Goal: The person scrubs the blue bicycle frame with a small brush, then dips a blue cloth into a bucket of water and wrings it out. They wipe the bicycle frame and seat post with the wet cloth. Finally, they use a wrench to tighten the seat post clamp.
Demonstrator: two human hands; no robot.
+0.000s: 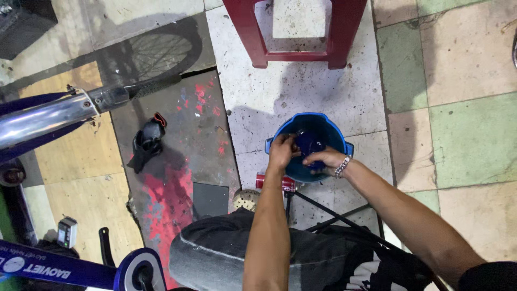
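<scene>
Nearest us, our knee in grey trousers (215, 253) fills the lower frame, with a blue bicycle frame (64, 267) to its left. Beyond it both forearms reach into a blue basin (334, 132) on the tiled floor (468, 134). Our left hand (282, 152) and right hand (321, 159), a metal bracelet (342, 166) at its wrist, both close their fingers on a dark rubber tube (309, 141) held down inside the basin. We judge the work mid-way: the tube is in the basin and gripped, not lifted out. A red can (274, 182) sits just beside the basin, a black glove (146, 143) lies to the left, and a red plastic stool (296, 32) stands farthest off.
</scene>
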